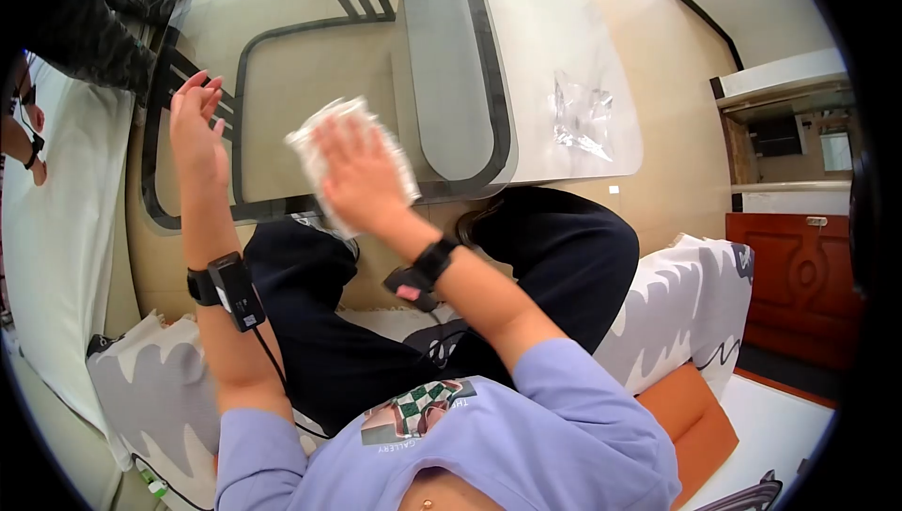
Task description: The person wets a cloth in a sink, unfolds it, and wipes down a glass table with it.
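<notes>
My right hand holds a folded white cloth under its palm and outstretched fingers, over the near part of a glass table with a dark border. Whether the cloth touches the glass all over is hard to tell. My left hand is raised above the table's left side, fingers loosely bent and apart, with nothing in it. Both wrists wear black straps with small devices and cables.
A crumpled clear plastic wrapper lies on the pale right part of the table. Beyond it stands a reddish-brown cabinet. At far left, another person's hand shows beside a white-covered couch. My knees are near the table's front edge.
</notes>
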`<state>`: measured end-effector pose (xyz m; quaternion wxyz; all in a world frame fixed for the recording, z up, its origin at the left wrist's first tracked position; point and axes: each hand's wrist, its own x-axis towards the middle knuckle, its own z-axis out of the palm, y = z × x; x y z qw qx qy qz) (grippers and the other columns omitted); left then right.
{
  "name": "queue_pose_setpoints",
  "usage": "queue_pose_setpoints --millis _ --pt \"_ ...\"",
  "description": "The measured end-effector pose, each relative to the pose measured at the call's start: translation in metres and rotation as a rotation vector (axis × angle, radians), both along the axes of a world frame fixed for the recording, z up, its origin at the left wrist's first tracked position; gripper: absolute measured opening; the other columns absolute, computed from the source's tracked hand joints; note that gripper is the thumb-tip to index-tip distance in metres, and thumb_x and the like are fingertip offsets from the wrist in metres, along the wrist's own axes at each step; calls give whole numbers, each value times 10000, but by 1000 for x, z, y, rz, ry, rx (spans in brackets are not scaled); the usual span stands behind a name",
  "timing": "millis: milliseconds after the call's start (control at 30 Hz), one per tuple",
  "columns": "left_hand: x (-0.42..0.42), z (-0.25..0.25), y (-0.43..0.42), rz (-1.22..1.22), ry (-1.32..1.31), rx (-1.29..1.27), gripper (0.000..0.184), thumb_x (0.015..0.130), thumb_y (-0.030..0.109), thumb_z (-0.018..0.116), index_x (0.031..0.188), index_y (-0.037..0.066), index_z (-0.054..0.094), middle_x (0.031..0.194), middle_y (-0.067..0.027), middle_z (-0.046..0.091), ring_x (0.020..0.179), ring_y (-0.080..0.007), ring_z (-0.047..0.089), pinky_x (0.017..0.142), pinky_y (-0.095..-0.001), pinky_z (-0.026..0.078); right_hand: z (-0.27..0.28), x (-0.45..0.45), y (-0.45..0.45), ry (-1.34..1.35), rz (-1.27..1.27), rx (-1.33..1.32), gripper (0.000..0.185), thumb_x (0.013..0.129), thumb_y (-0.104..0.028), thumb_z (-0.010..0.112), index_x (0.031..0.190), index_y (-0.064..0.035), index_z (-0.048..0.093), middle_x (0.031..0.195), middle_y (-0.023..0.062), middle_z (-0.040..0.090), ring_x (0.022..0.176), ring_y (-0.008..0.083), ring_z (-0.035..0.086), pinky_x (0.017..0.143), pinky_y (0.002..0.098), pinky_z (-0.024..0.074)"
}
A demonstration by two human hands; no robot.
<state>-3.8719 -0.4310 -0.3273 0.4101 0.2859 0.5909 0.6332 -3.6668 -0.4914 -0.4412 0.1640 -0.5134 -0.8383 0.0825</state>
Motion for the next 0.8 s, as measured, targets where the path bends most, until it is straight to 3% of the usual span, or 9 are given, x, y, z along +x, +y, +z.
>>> queue_pose_setpoints --millis 67,233,400,600,800 --pt "24 3 5 -53 20 -25 374 867 224 560 1218 96 556 1195 -61 632 1215 -191 468 1128 -503 164 -2 -34 -12 125 86 25 657 902 -294 507 1517 -120 357 1588 94 320 1469 324 275 1202 516 183" --pt "63 5 13 -169 101 -81 359 875 241 541 1209 110 559 1179 -45 633 1173 -172 468 1058 -437 248 -13 -43 -19 193 109 125 625 880 -257 529 1480 -119 417 1535 85 413 1426 286 363 1188 487 229" --pt "64 -9 18 -204 170 -118 331 891 231 522 1195 106 569 1154 -36 636 1151 -157 484 1039 -413 277 -5 16 -15 54 22 57 681 875 -241 536 1521 -124 355 1569 62 364 1431 268 361 1187 474 240" --pt "63 -2 14 -236 157 -128 336 911 225 510 1212 90 576 1145 -49 628 1157 -174 518 1024 -381 330 -7 147 10 -121 -405 59 694 902 -220 482 1560 -143 275 1599 66 309 1473 283 283 1193 488 225" --pt "83 -2 16 -430 169 -122 316 925 221 487 1188 73 580 1070 -50 629 1089 -170 587 961 -328 404 -2 176 7 -147 -396 58 693 899 -197 470 1556 -112 268 1601 106 292 1470 360 261 1182 529 220"
